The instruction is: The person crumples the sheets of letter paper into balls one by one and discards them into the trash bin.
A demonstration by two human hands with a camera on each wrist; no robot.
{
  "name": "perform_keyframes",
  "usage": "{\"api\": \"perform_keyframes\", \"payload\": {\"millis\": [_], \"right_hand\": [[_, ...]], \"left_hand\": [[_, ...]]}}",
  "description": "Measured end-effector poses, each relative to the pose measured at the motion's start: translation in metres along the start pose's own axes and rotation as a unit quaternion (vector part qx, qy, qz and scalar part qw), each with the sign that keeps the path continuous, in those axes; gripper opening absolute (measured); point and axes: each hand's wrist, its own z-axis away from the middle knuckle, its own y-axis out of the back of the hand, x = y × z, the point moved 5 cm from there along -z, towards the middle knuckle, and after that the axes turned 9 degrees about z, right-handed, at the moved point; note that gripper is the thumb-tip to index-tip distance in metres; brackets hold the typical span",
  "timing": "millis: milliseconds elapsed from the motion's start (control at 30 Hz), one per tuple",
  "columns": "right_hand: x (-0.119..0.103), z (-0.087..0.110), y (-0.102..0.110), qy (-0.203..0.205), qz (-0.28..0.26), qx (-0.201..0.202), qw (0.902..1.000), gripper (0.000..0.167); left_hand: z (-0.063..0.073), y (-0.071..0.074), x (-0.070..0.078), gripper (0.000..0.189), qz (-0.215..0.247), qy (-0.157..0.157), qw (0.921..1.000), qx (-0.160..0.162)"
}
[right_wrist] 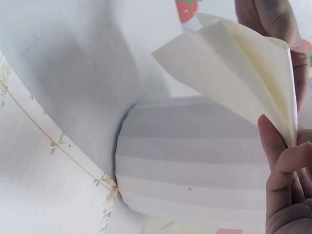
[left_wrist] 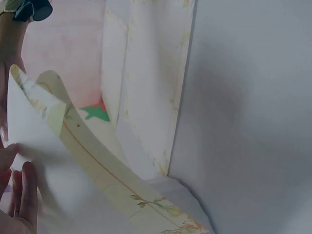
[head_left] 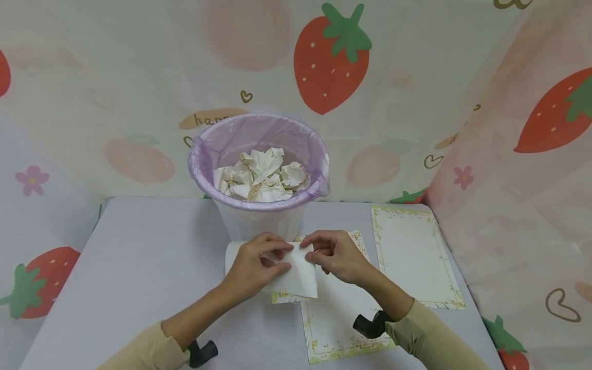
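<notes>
Both hands hold one sheet of paper (head_left: pixel 296 275) in front of the bin, lifted and bent over so its white back shows. A floral border shows along its lower edge. My left hand (head_left: pixel 259 262) grips the sheet from the left, thumb and fingers curled at its upper part. At the sheet's upper right corner, my right hand (head_left: pixel 335 254) pinches the edge between thumb and fingers. In the right wrist view the folded paper (right_wrist: pixel 229 68) fans out from the right fingertips (right_wrist: pixel 273 131). The left wrist view shows the sheet's printed border curling over.
A white bin (head_left: pixel 259 223) with a purple liner (head_left: pixel 201 159) stands at the back, holding several crumpled papers (head_left: pixel 263 172). One bordered sheet (head_left: pixel 342 324) lies partly under the right arm; another sheet (head_left: pixel 416 257) lies at the right edge of the table (head_left: pixel 152 257).
</notes>
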Motion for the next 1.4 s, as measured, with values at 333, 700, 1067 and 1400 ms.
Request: {"api": "perform_keyframes", "payload": {"millis": [333,700,1067,1400], "right_hand": [[-0.001,-0.001,-0.002,0.021,-0.026,-0.013,0.9994,0.058],[-0.002,-0.001,-0.003,0.058,0.087,-0.018,0.9943,0.049],[-0.005,0.001,-0.005,0.071,0.113,-0.034,0.9904,0.049],[-0.002,0.0,-0.004,0.075,0.098,-0.033,0.9918,0.045]], "left_hand": [[-0.001,0.004,-0.008,0.031,-0.004,0.028,0.9996,0.001],[-0.001,0.011,-0.014,0.027,-0.034,0.059,0.9973,-0.028],[0.001,0.005,-0.023,0.017,-0.01,0.076,0.9938,-0.081],[0.002,0.003,-0.018,0.009,-0.014,0.064,0.9959,-0.063]]}}
